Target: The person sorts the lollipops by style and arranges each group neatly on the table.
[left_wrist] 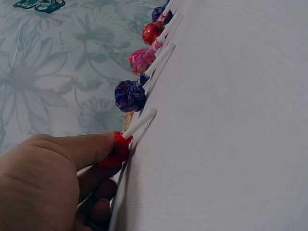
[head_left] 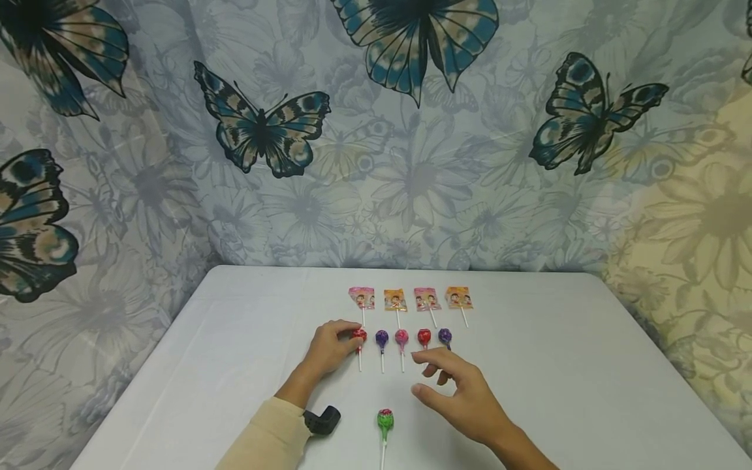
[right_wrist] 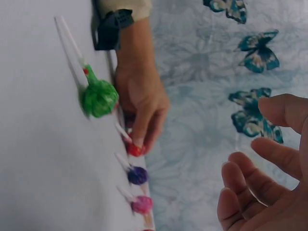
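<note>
My left hand (head_left: 330, 349) pinches the red lollipop (left_wrist: 115, 155) between thumb and fingers, at the left end of a row. Its white stick points toward the near side. Along that row to the right lie a purple lollipop (head_left: 382, 338), a pink one (head_left: 402, 337), another red one (head_left: 424, 335) and a second purple one (head_left: 444, 335). My right hand (head_left: 464, 395) hovers with fingers spread near the row's right end, holding nothing. Between the forearms, closer to me, lies a green lollipop (head_left: 384, 421), its stick toward me.
Behind the row lie several flat-wrapped lollipops, pink (head_left: 361, 298) and orange (head_left: 395, 300) by turns. They rest on a white table (head_left: 529, 313). A butterfly-patterned cloth (head_left: 423, 196) hangs behind it. A black strap device (head_left: 322, 421) sits on my left wrist.
</note>
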{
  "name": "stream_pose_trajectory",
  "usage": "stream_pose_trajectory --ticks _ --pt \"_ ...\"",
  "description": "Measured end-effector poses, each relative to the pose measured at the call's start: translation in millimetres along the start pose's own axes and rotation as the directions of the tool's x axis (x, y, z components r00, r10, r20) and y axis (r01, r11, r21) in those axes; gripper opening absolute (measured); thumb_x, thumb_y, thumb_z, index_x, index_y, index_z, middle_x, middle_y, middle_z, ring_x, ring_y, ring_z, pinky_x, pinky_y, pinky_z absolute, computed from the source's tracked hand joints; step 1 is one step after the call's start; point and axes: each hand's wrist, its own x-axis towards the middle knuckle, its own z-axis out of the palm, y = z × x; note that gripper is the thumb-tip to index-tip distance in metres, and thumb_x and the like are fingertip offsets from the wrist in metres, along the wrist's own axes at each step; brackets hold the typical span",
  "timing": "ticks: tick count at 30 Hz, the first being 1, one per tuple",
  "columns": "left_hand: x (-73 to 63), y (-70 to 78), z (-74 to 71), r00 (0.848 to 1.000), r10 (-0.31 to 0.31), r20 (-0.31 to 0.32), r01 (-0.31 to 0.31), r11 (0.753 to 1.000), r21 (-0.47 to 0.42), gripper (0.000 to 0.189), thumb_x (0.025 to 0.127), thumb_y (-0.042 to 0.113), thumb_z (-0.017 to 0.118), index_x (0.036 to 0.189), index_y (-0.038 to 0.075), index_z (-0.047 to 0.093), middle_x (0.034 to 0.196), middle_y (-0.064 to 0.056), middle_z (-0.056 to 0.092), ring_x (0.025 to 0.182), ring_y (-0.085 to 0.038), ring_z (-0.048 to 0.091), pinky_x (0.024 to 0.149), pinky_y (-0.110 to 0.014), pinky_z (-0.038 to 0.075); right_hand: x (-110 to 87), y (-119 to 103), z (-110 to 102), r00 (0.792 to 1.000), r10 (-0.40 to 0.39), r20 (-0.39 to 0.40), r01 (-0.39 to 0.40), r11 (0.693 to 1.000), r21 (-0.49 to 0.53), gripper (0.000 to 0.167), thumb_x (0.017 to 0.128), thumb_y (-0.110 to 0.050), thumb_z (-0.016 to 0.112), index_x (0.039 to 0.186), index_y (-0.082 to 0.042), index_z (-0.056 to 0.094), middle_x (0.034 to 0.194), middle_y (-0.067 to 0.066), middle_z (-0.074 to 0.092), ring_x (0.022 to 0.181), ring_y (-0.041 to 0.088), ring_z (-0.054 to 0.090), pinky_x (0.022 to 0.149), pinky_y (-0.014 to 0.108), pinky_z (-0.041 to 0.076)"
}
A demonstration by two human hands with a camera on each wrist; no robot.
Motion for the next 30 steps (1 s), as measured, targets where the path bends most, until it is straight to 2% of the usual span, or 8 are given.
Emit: stream_pose_trajectory --ticks 7,10,14,19,30 --pt "-0.3 0.2 1.3 1.000 0.022 -0.001 -0.022 1.000 -0.007 0.027 0.082 0.011 0.077 0.109 0.007 0.073 0.108 -0.006 0.069 0.106 -0.029 0.059 0.094 -0.047 0.044 -3.2 2.6 16.0 0.998 0.015 0.054 -0.016 1.000 0.021 0.032 0.085 -0.027 0.076 0.116 -0.026 0.067 0.106 -0.013 0.063 0.088 0.018 0.057 0.073 0.034 0.050" --pt "-0.5 0.3 1.9 1.000 0.011 -0.001 -0.011 1.000 -0.007 0.027 0.082 0.011 0.077 0.108 0.008 0.074 0.108 -0.005 0.069 0.106 -0.028 0.059 0.094 -0.046 0.044 -5.2 5.7 21.5 0.998 0.009 0.061 -0.010 1.000 0.027 0.032 0.084 -0.023 0.077 0.115 -0.025 0.067 0.106 -0.012 0.063 0.087 0.020 0.058 0.072 0.034 0.050" --pt "-0.7 0.6 2.5 1.000 -0.004 0.001 0.004 1.000 -0.002 0.027 0.082 0.010 0.077 0.109 0.008 0.073 0.108 -0.005 0.068 0.107 -0.029 0.059 0.094 -0.047 0.044 -7.9 11.7 29.6 0.996 -0.010 0.088 0.007 0.999 0.037 0.034 0.083 -0.016 0.077 0.115 -0.023 0.068 0.106 -0.008 0.064 0.086 0.021 0.058 0.071 0.032 0.049" --pt "-0.5 -0.4 2.5 1.000 -0.006 0.001 0.006 1.000 -0.004 0.027 0.082 0.011 0.077 0.109 0.008 0.073 0.108 -0.005 0.069 0.108 -0.028 0.059 0.095 -0.046 0.043 -9.6 20.3 37.9 0.989 -0.016 0.144 0.010 0.999 0.044 0.032 0.085 -0.020 0.075 0.116 -0.014 0.068 0.108 0.000 0.065 0.086 0.021 0.058 0.071 0.033 0.050" --pt "1.1 -1.3 -0.8 1.000 -0.001 -0.002 0.001 1.000 -0.001 0.028 0.082 0.014 0.078 0.109 0.007 0.074 0.108 -0.004 0.069 0.107 -0.029 0.058 0.095 -0.047 0.043 -11.2 34.0 48.7 0.981 -0.011 0.193 0.006 1.000 0.027 0.030 0.086 -0.024 0.074 0.113 -0.012 0.070 0.102 -0.002 0.066 0.084 0.017 0.056 0.070 0.028 0.048"
